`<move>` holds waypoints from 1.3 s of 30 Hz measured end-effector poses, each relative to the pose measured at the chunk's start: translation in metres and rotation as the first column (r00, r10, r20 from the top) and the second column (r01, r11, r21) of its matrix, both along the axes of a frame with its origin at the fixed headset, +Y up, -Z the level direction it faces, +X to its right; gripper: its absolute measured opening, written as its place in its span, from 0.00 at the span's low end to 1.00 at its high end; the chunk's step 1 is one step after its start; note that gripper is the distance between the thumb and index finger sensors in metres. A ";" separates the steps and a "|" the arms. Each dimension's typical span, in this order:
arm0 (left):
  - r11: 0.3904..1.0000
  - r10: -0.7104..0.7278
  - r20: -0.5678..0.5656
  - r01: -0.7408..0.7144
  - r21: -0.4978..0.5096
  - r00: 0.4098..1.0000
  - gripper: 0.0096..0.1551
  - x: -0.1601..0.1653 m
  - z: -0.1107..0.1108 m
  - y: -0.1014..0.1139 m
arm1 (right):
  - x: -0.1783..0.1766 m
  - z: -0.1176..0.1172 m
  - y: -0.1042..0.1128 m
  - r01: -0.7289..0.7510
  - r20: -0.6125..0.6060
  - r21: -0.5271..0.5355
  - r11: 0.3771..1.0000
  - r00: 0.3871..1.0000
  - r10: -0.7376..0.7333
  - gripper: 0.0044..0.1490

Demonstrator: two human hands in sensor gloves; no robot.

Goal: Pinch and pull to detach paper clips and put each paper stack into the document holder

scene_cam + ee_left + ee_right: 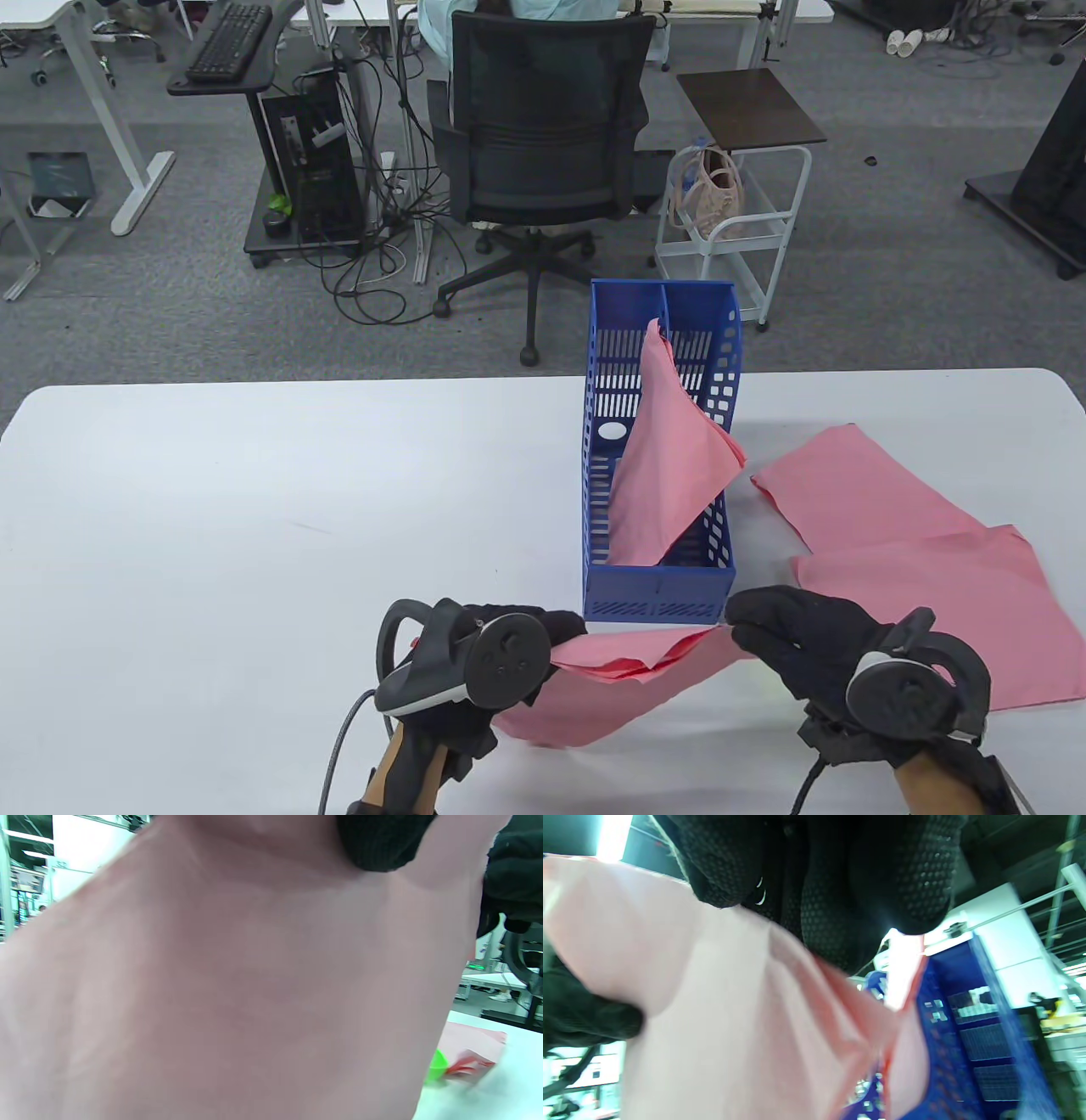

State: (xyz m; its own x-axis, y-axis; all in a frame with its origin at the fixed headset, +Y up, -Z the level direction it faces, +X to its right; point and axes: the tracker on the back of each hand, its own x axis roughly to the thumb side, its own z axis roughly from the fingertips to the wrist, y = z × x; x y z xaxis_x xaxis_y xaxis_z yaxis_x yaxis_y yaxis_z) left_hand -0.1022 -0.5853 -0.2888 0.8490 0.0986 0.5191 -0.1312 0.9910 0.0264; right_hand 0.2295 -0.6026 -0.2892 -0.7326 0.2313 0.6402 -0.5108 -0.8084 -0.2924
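Observation:
A pink paper stack [628, 671] hangs above the table's near edge, held between both hands. My left hand [560, 632] grips its left end, and the sheet fills the left wrist view [233, 984]. My right hand [736, 626] pinches the stack's right corner, with the fingertips [840, 878] closed on the paper [734, 1027]. No paper clip shows at that corner. Just beyond the hands stands the blue document holder [657, 586], and another pink stack [670, 458] leans in it.
Two more pink stacks [848, 492] [933, 594] lie flat on the table right of the holder. A small green object [437, 1065] sits on the table under the held paper; what it is cannot be told. An office chair [543, 127] stands beyond the table's far edge.

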 end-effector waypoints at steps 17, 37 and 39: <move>0.985 0.153 -0.115 -0.141 0.100 0.982 0.23 -0.038 0.009 0.019 | 0.053 -0.079 -0.091 -0.197 0.305 -0.558 0.806 0.855 0.420 0.25; 0.981 0.109 -0.371 -0.039 0.189 0.922 0.26 0.015 0.000 0.107 | 0.093 -0.055 -0.073 -0.134 0.387 -0.533 0.836 0.840 0.381 0.46; 0.968 0.140 -0.407 -0.039 0.248 0.903 0.26 0.029 -0.008 0.113 | 0.092 -0.054 -0.071 -0.141 0.387 -0.518 0.844 0.841 0.378 0.46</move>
State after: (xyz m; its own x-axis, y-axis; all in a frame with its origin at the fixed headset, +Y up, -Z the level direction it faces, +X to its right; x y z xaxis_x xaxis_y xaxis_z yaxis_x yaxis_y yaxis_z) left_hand -0.0733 -0.4719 -0.2964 0.9850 0.1067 0.1353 -0.1456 0.9355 0.3220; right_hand 0.3213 -0.6734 -0.3433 -0.9831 0.1622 0.0848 -0.1630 -0.9866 -0.0025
